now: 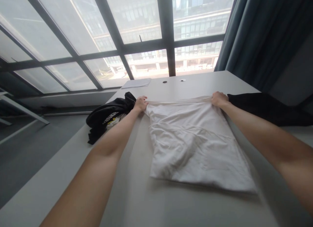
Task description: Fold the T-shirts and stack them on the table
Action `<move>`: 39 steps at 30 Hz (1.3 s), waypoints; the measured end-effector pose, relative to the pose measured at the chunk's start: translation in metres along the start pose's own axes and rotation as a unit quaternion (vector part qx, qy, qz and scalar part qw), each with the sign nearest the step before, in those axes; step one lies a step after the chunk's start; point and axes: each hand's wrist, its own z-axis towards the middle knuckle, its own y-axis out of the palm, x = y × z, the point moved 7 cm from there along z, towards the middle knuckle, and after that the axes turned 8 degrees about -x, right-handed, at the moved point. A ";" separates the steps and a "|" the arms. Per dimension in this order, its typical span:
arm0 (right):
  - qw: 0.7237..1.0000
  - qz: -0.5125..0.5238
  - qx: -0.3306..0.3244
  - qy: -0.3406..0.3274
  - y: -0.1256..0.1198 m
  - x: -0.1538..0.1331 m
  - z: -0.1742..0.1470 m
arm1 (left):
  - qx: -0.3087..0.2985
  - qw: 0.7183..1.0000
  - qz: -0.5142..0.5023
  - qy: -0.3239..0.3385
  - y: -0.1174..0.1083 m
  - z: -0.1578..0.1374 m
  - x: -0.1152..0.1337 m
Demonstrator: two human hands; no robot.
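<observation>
A folded, wrinkled white shirt (pixel 195 139) is spread across the white table in front of me. My left hand (pixel 141 104) grips its far left corner, thumb and fingers closed around the cloth. At the far right corner, my right hand (pixel 219 99) is closed in a fist on the same edge. The far edge runs nearly straight between both hands, while the near edge hangs or lies toward me with creases across the middle. Both forearms reach along the sides of the shirt.
Left of my left hand lies a bunched black garment (pixel 105 114) with white lettering. Another black cloth (pixel 264 108) lies beyond my right hand. Papers (pixel 136 83) rest at the far left of the table (pixel 202 85), near two cable holes. Windows and a blue-grey curtain (pixel 246 31) stand behind.
</observation>
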 end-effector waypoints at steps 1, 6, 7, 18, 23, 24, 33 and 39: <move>1.000 -0.003 -0.001 -0.005 0.001 -0.001 -0.003 | 0.007 1.000 -0.008 0.020 0.002 -0.003 0.003; 0.994 -0.009 0.078 -0.081 -0.008 -0.018 -0.029 | 0.051 0.994 0.004 0.099 -0.008 -0.026 0.016; 0.991 -0.008 0.089 -0.101 -0.009 -0.023 -0.037 | 0.059 0.992 0.014 0.107 -0.012 -0.032 0.020; 0.967 0.012 0.018 -0.252 0.021 -0.065 -0.154 | 0.027 0.996 -0.031 0.075 -0.021 -0.133 0.041; 0.964 0.029 -0.050 -0.259 0.020 -0.050 -0.190 | -0.082 0.987 -0.114 0.075 -0.009 -0.180 0.039; 0.962 0.030 -0.067 -0.261 0.021 -0.047 -0.195 | -0.103 0.983 -0.134 0.078 -0.006 -0.188 0.041; 0.951 0.026 -0.171 -0.256 0.028 -0.010 -0.210 | -0.103 0.972 -0.198 0.069 -0.008 -0.208 0.054; 0.937 0.081 -0.196 -0.279 0.012 0.007 -0.219 | -0.042 0.958 -0.231 0.164 -0.038 -0.201 0.069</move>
